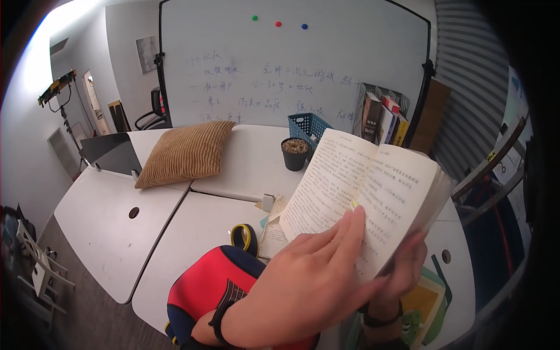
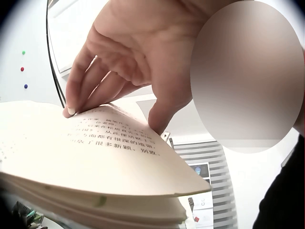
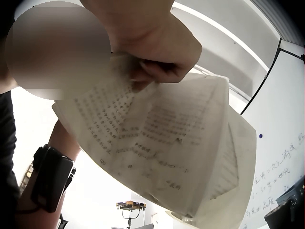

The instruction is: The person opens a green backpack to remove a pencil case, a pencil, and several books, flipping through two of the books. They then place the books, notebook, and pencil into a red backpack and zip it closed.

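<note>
An open book (image 1: 344, 175) with printed pages is held up, tilted, at the right of the head view. My left hand (image 1: 303, 286) lies over its lower part, straight fingertips touching the page beside a small yellow mark (image 1: 354, 205). In the left wrist view, the fingertips of the left hand (image 2: 128, 62) rest on the printed page (image 2: 109, 152), with the thumb near its edge. From the lower right, my right hand (image 1: 405, 265) grips the book. The right wrist view shows curled fingers of the right hand (image 3: 164, 57) at the pages (image 3: 167, 129); the thumb is unclear.
On the white desks (image 1: 105, 216) lie a brown corduroy pillow (image 1: 184, 156), a potted plant (image 1: 295, 156), a blue basket (image 1: 304, 125) and a black-yellow roll (image 1: 244, 238). Upright books (image 1: 382, 119) stand before a whiteboard (image 1: 291, 58). A red and navy chair (image 1: 204, 280) is below.
</note>
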A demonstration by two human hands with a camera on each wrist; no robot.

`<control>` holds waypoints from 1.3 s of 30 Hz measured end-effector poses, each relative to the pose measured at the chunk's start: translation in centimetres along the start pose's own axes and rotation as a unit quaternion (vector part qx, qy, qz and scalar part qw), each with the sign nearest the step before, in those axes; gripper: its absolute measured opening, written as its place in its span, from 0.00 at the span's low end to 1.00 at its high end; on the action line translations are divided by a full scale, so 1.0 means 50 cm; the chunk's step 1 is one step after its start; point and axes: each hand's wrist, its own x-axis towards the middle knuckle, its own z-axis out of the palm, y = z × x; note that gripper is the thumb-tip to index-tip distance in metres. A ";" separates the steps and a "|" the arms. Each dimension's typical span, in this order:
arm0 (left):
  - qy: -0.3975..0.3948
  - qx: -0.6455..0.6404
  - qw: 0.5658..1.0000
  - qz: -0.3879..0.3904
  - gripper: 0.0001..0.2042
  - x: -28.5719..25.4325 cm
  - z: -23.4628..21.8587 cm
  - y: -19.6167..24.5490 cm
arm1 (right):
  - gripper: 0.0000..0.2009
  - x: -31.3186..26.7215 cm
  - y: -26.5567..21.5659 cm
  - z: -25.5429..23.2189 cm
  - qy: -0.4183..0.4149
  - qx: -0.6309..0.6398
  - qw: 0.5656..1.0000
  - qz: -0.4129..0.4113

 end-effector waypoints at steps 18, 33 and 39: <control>0.096 0.141 0.977 -0.129 0.29 0.047 -0.109 -0.012 | 0.28 0.012 -0.007 -0.013 0.044 -0.052 0.996 -0.049; -0.064 -0.051 0.996 -0.040 0.47 0.051 -0.102 0.026 | 0.25 0.006 -0.003 -0.014 0.053 -0.049 0.996 -0.046; -0.095 -0.069 0.993 -0.014 0.48 0.051 -0.096 0.026 | 0.15 -0.013 0.031 -0.031 0.084 -0.182 0.977 -0.078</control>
